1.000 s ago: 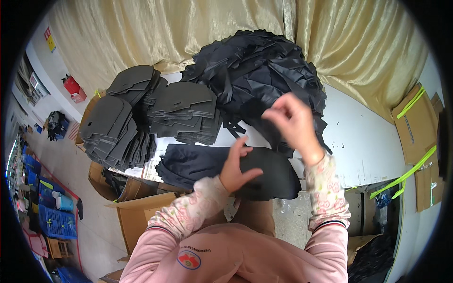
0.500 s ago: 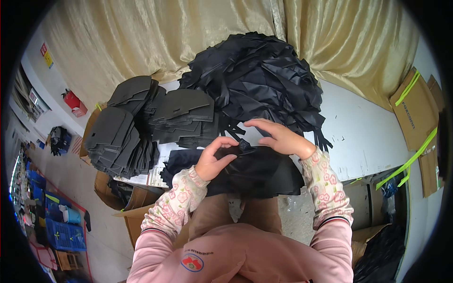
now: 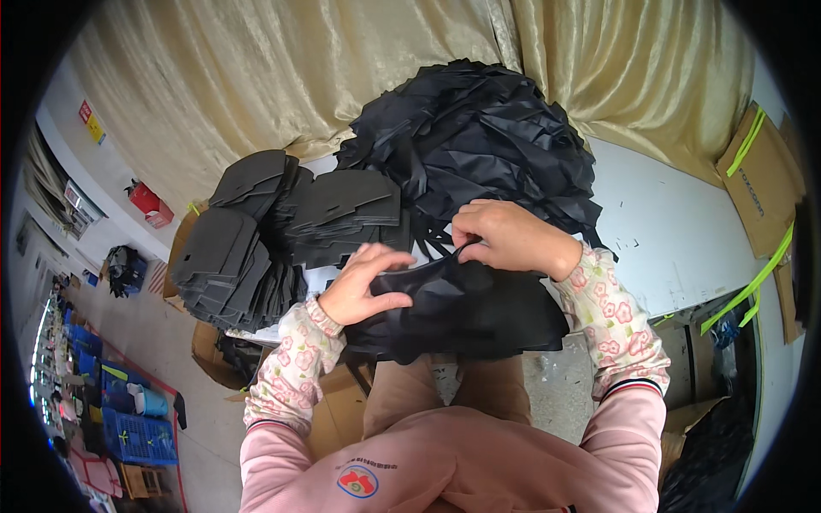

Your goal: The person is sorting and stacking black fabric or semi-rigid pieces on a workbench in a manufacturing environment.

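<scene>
A black fabric piece [image 3: 445,295], thin and floppy, lies over the table's near edge in front of me. My right hand [image 3: 505,239] pinches its upper edge between thumb and fingers and lifts it slightly. At the left part of the same fabric, my left hand [image 3: 363,286] is open, thumb and fingers apart in a curve. More black fabric lies flat under the piece, to the right. Just beyond my hands, thin black straps [image 3: 430,239] rest on the white table.
A large heap of black fabric pieces [image 3: 470,137] stands at the back. Stacks of dark grey foam-like panels [image 3: 346,205] are on the left. Below stand cardboard boxes [image 3: 214,355]. Flattened cardboard [image 3: 757,184] leans at the right; a gold curtain [image 3: 256,77] hangs behind.
The small folded bit of fabric between my hands has spread out into a wider piece. My right hand has closed on its edge; my left hand has opened wider and moved slightly left.
</scene>
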Tool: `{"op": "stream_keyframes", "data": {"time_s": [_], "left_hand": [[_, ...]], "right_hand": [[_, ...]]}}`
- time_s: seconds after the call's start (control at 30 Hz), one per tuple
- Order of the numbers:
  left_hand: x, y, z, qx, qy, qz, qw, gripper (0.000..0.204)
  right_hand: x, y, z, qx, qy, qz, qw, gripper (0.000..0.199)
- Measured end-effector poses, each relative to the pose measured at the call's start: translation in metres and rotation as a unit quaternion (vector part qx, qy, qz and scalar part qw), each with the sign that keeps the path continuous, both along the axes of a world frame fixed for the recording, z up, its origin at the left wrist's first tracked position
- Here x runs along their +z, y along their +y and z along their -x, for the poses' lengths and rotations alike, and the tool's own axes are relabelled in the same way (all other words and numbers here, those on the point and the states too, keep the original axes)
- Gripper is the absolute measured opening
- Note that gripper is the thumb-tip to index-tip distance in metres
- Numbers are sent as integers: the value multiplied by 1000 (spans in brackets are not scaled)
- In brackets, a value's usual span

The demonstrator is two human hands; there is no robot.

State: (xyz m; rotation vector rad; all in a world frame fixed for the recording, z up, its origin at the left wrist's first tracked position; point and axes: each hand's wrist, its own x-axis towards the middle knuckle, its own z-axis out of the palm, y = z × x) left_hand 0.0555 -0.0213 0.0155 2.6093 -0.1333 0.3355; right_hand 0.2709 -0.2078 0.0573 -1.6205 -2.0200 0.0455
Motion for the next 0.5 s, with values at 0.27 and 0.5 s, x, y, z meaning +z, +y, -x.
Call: {"op": "stream_keyframes", "data": {"time_s": [0.27,0.5], "left_hand": [[-15,-18,-41,-141,155,404,891,45],[-35,13,-36,-113,244,330,905,38]], "right_hand": [[41,-2,39,-19,-173,-40,984,10],[60,-31,5,-193,-369,-68,907,6]]}}
